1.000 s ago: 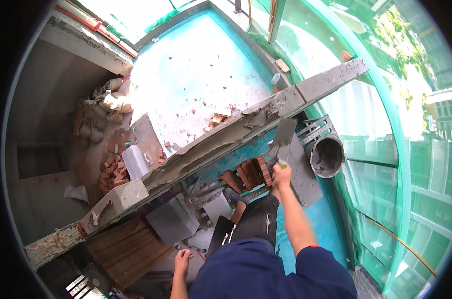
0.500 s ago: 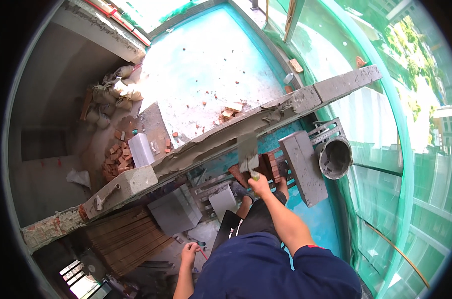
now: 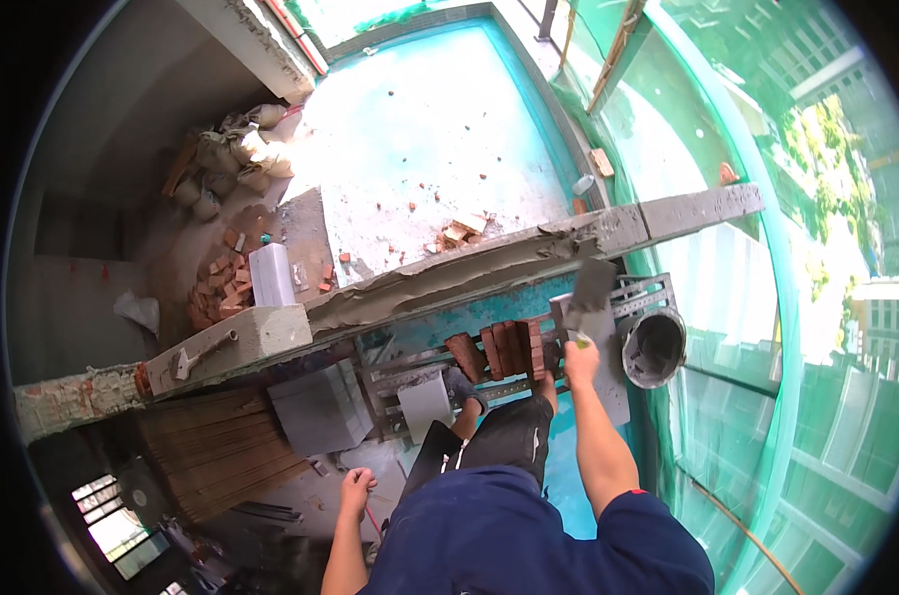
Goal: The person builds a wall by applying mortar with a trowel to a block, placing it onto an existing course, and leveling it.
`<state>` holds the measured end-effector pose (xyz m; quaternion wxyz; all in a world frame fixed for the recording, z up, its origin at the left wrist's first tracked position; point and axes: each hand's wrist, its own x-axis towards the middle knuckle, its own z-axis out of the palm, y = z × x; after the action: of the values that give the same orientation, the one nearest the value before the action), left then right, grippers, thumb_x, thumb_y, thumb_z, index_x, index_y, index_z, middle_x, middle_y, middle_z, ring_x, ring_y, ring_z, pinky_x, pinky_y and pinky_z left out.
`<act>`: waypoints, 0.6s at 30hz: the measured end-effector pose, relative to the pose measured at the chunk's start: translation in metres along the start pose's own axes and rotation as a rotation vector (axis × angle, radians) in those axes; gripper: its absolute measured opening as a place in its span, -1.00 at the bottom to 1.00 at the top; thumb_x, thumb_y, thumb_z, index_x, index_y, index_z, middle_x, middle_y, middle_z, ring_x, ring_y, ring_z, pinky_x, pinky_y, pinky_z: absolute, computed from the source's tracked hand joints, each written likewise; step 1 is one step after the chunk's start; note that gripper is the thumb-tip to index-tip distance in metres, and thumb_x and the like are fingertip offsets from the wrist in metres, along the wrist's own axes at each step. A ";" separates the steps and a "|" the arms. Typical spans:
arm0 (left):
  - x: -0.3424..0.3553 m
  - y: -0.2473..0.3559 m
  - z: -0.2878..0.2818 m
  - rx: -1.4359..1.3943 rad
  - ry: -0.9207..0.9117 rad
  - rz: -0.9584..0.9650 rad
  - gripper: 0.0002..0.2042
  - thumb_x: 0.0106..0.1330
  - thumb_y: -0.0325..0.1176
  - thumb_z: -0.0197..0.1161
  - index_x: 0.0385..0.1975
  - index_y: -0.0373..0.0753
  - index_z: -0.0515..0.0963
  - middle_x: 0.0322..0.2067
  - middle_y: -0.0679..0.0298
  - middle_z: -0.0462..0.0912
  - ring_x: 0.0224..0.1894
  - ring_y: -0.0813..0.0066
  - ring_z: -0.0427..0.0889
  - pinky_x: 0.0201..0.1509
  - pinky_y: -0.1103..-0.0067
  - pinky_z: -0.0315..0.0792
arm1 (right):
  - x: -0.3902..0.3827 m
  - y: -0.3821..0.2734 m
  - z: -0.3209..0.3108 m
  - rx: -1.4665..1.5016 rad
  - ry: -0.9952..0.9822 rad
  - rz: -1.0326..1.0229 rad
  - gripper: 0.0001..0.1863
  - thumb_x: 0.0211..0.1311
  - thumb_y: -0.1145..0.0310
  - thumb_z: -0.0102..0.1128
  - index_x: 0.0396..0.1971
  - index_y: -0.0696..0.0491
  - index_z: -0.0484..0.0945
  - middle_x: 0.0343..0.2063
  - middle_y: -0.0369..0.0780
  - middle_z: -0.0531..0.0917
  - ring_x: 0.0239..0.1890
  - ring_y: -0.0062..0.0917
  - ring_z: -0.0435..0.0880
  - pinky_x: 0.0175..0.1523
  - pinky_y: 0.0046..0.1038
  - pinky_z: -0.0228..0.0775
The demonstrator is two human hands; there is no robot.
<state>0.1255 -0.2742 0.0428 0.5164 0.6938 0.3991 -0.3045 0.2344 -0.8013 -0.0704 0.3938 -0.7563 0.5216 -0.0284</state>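
Note:
My right hand (image 3: 581,365) is wrapped round the yellow-green handle of a trowel (image 3: 594,288). The wide grey blade points away from me, near the mortar-topped wall (image 3: 439,263) and above the right-hand grey block (image 3: 608,382). Wet grey mortar lies ridged along the wall's top, heaviest toward the right. Beside the block hangs or stands a round mortar bucket (image 3: 656,347) with grey residue inside; its support is partly hidden. Low at my left side, my left hand (image 3: 355,493) has its fingers curled in, with nothing visible in them. A thin red line shows beside its wrist.
Red bricks (image 3: 504,349) stand in a row on the metal platform (image 3: 390,377) by my feet. Large grey blocks (image 3: 320,409) sit to the left. Beyond the wall are a brick pile (image 3: 221,293) and sacks (image 3: 236,159). Green netting (image 3: 737,297) hangs at right.
My right hand has carried the trowel rightward, from over the wall's middle to the block near the bucket. My left hand has shifted slightly left. The view has also shifted a little.

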 end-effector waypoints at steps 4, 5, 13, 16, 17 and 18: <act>0.008 -0.022 0.010 0.086 0.008 -0.040 -0.68 0.28 -0.24 0.16 -0.14 -0.40 0.49 -0.29 0.18 0.61 -0.30 0.45 0.62 -0.15 0.57 0.43 | 0.040 -0.008 -0.049 0.162 -0.083 -0.040 -0.66 0.10 0.10 0.18 -0.36 0.09 0.43 -0.65 -0.26 0.47 -0.64 -0.50 0.51 -0.55 -0.39 0.39; 0.007 -0.045 0.001 0.067 0.023 -0.048 -0.68 0.27 -0.24 0.16 -0.16 -0.39 0.50 -0.29 0.18 0.62 -0.31 0.46 0.63 -0.16 0.58 0.44 | 0.026 -0.059 -0.060 0.265 -0.276 0.052 -0.65 0.17 0.04 0.14 -0.38 0.05 0.39 -0.68 -0.32 0.39 -0.71 -0.59 0.44 -0.63 -0.45 0.32; 0.026 -0.060 0.021 -0.065 0.015 -0.034 -0.68 0.22 -0.16 0.21 -0.23 -0.32 0.50 -0.36 0.29 0.58 -0.34 0.54 0.56 -0.21 0.58 0.41 | -0.009 -0.176 -0.020 0.534 -0.855 0.447 -0.53 0.26 -0.14 -0.02 -0.33 0.04 0.33 -0.60 -0.31 0.41 -0.69 -0.60 0.38 -0.60 -0.51 0.30; 0.017 -0.067 0.022 -0.154 0.050 -0.026 -0.67 0.22 -0.15 0.22 -0.22 -0.32 0.50 -0.35 0.28 0.58 -0.31 0.52 0.57 -0.18 0.57 0.40 | -0.105 -0.194 0.040 0.555 -0.921 0.464 -0.52 0.25 -0.14 -0.01 -0.26 0.03 0.30 -0.57 -0.27 0.40 -0.68 -0.55 0.39 -0.59 -0.47 0.32; 0.013 -0.068 0.022 -0.168 0.047 -0.030 -0.67 0.23 -0.15 0.21 -0.22 -0.32 0.49 -0.34 0.28 0.58 -0.30 0.51 0.58 -0.17 0.56 0.40 | -0.135 -0.198 0.062 0.564 -0.943 0.463 -0.52 0.25 -0.14 -0.01 -0.23 0.03 0.29 -0.54 -0.25 0.40 -0.67 -0.54 0.40 -0.59 -0.45 0.33; 0.008 -0.070 0.023 -0.195 0.042 -0.045 -0.68 0.24 -0.16 0.20 -0.20 -0.31 0.49 -0.34 0.28 0.58 -0.28 0.49 0.59 -0.15 0.57 0.40 | -0.164 -0.203 0.083 0.559 -0.979 0.460 -0.53 0.25 -0.13 -0.02 -0.19 0.00 0.27 -0.53 -0.25 0.39 -0.66 -0.52 0.41 -0.59 -0.43 0.34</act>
<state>0.0684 -0.2838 -0.0035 0.5661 0.6372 0.4530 -0.2613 0.3534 -0.5912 0.0598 0.7676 -0.4174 0.4026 0.2728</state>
